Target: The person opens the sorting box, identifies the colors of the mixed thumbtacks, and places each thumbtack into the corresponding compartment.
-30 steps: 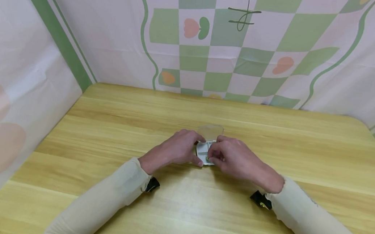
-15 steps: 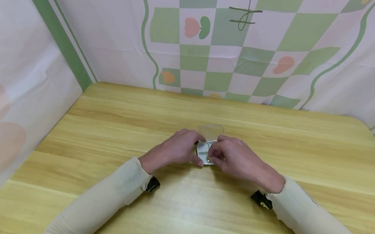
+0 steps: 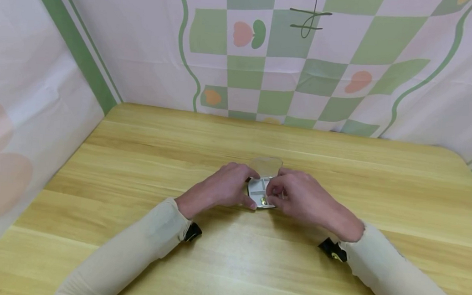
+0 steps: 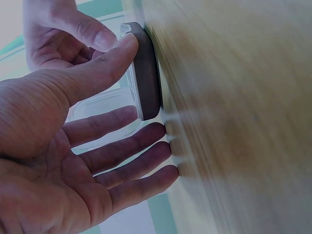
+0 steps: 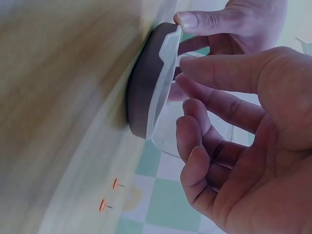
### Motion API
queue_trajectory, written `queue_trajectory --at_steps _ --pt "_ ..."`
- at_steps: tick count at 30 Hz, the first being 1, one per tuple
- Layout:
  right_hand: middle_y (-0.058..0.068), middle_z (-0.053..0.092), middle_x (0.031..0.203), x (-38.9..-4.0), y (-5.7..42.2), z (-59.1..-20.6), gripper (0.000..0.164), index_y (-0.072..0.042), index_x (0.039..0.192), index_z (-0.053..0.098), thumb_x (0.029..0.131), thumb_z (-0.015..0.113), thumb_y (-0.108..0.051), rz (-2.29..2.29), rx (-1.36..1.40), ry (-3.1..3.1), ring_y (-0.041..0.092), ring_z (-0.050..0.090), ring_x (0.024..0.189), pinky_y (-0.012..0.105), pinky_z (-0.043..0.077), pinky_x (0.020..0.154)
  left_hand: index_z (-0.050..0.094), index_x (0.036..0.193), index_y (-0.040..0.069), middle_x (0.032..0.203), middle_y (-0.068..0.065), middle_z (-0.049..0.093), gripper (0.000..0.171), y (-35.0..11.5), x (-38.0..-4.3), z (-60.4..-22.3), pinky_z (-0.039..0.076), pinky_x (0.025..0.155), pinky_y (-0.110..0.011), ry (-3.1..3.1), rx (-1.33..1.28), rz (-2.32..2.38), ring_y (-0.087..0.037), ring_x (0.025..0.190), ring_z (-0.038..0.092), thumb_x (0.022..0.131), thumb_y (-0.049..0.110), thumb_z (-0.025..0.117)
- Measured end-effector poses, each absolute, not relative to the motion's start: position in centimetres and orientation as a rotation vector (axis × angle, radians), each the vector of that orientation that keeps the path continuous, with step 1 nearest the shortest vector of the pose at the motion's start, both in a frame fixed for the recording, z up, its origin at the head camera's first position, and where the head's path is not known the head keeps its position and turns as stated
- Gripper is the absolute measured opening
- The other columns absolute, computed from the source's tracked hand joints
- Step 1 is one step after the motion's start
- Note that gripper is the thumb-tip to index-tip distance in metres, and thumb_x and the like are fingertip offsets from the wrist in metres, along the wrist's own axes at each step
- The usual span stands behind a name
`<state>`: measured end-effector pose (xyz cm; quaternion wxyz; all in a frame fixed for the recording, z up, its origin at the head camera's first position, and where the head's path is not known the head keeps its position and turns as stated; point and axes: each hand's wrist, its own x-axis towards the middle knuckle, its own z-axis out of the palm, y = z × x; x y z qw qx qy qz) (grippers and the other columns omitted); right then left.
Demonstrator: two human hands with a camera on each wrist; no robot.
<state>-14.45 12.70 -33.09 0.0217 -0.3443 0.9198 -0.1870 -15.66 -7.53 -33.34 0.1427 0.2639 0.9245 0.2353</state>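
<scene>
A small pill box (image 3: 256, 186), dark brown outside with white compartments, lies on the table with its clear lid (image 3: 266, 166) folded back. My left hand (image 3: 231, 183) steadies it, thumb on the near rim (image 4: 141, 73) and index finger at the far side. Small shiny yellow pieces (image 3: 263, 200) lie in the near compartment; their kind is too small to make out. Over the right part of the box hovers my right hand (image 3: 298, 195). In the right wrist view its thumb (image 5: 219, 70) and index finger stand apart with nothing between them, the other fingers loosely curled.
Two orange-headed thumbtacks (image 5: 115, 184) lie on the table beside the box in the right wrist view. The wooden table (image 3: 158, 137) runs back to a patterned cloth (image 3: 282, 77); another cloth (image 3: 37, 106) hangs along the left.
My right hand has let go of a small yellow piece in the near compartment and shifted slightly right, uncovering more of the box. The left hand has stayed in place.
</scene>
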Motion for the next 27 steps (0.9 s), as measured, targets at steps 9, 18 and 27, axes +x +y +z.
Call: queue_trajectory --at_steps 9,18,27 --pt "-0.007 0.05 0.078 -15.0 13.4 -32.5 0.006 -0.021 0.085 0.067 0.08 0.069 -0.022 -0.562 -0.942 2.886 0.011 0.047 0.066 0.028 0.04 0.057 0.054 0.127 0.008 0.123 -0.006 0.057 0.071 -7.5 -15.7 -33.4 0.039 0.078 -0.024 2.672 0.767 0.664 -0.014 0.099 0.051 0.067 0.037 0.079" --pt "-0.007 0.05 0.076 -15.9 14.4 -32.3 0.007 -0.019 0.087 0.068 0.08 0.067 -0.021 -0.534 -0.96 2.937 0.011 0.047 0.067 0.029 0.04 0.058 0.054 0.127 0.009 0.126 -0.006 0.055 0.073 -7.4 -15.7 -33.4 0.038 0.086 -0.028 2.678 0.743 0.65 -0.019 0.109 0.05 0.066 0.038 0.079" --pt "-0.006 0.051 0.075 -16.7 15.1 -32.3 0.006 -0.021 0.085 0.068 0.08 0.065 -0.017 -0.537 -0.962 2.959 0.012 0.048 0.069 0.03 0.04 0.061 0.054 0.128 0.009 0.126 -0.006 0.055 0.072 -7.4 -15.7 -33.4 0.038 0.087 -0.028 2.678 0.737 0.657 -0.02 0.111 0.049 0.066 0.037 0.079"
